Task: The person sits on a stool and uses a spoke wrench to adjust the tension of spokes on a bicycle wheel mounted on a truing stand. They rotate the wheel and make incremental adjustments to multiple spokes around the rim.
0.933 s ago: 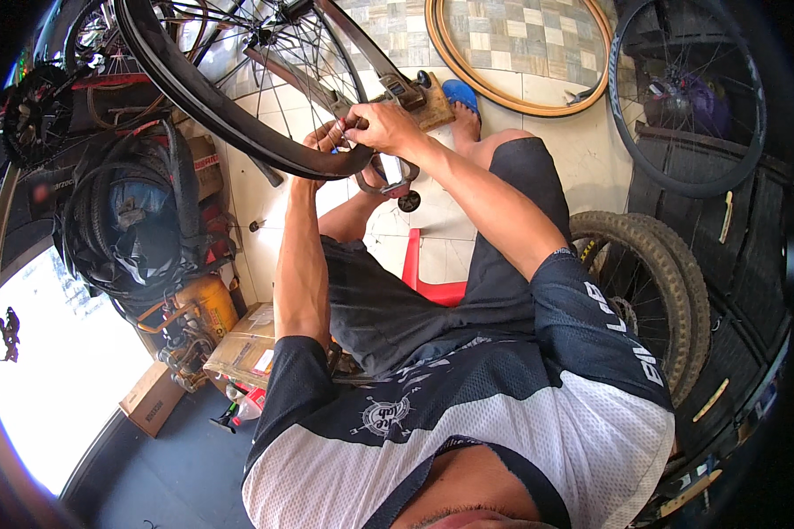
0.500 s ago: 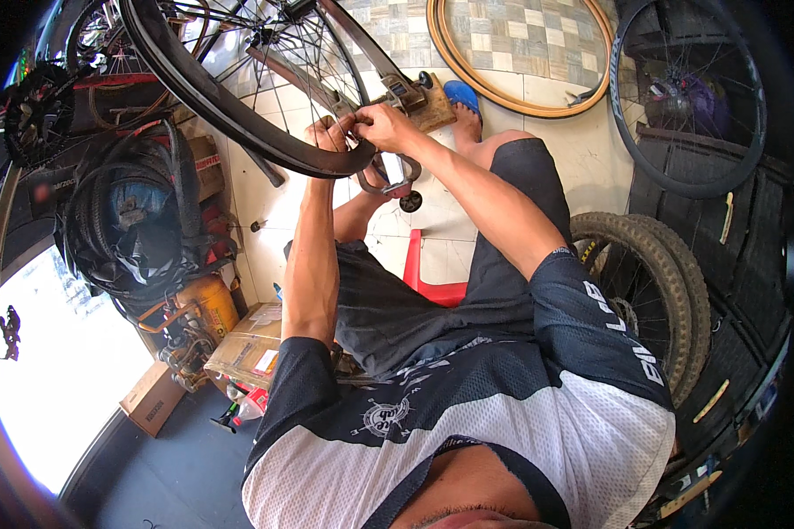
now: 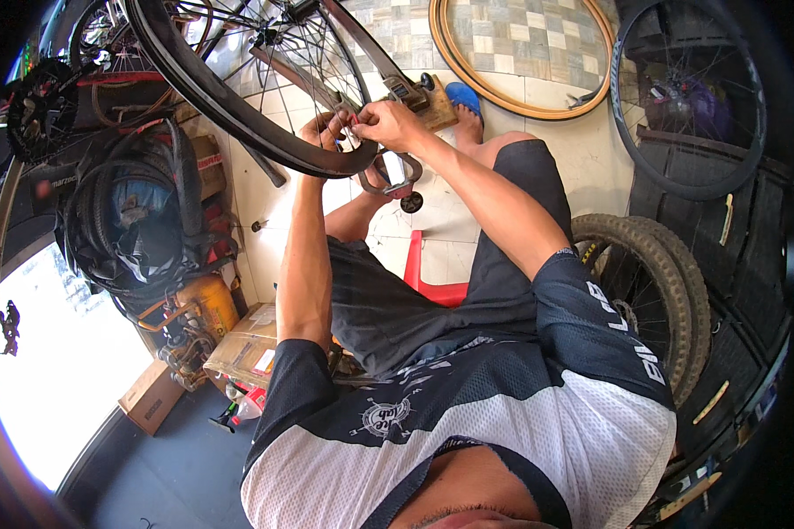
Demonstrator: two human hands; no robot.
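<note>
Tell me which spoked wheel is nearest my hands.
The black spoked wheel in the grey metal stand, upper left: your left hand and right hand are at its rim. Others, like the brown knobby wheels at right, stand apart.

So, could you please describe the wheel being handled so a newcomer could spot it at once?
From the checkered floor at the top, look left to the metal stand. The black wheel there, unlike the others, has the left hand and right hand at its near edge.
</note>
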